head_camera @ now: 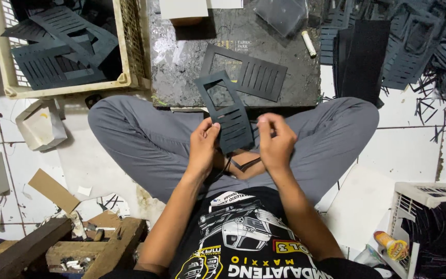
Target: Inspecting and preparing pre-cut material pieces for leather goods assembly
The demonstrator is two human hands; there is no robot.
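The person sits cross-legged on the floor and holds a black die-cut sheet (224, 111) up over the lap, seemingly stripping waste slivers from its slots; the next move likely calls for a fine pinch at a slot edge. The left hand (203, 147) fingers clamp the sheet's lower edge, while the right hand (276, 139) fingers are nearly closed in a pinch beside it, on what I cannot tell.

Slotted sheet (245, 73) on slab (181, 62)
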